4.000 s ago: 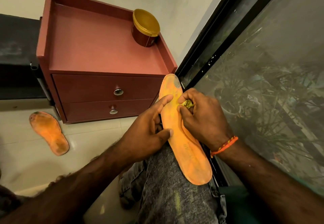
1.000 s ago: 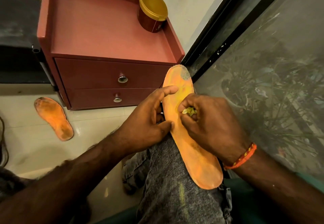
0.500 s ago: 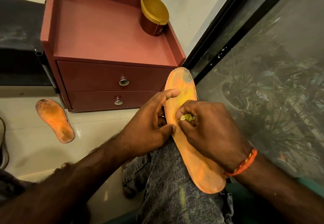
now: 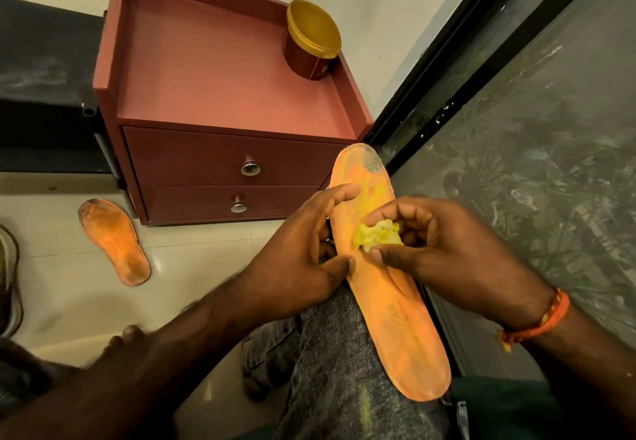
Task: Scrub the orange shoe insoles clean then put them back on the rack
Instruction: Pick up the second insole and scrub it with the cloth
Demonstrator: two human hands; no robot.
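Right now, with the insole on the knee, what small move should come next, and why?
Probably rub the yellow wad up toward the grey smudge at the insole's far tip. The right hand pinches the wad mid-insole; the left hand steadies the edge.

There is 1 view only, from a camera worn on the person's head. It looks forward and steeply down over the person's own lap, close to both hands: the left hand [image 4: 296, 254] and right hand [image 4: 457, 254] fill the middle of the frame, with the forearms running out at the bottom corners. The wide-angle lens bends straight edges. Farther ahead, seen from above, stands a red 2-drawer cabinet [image 4: 220, 95] against the wall; the tiled floor [image 4: 192, 257] lies to the left, a dark-framed window [image 4: 537, 137] to the right.
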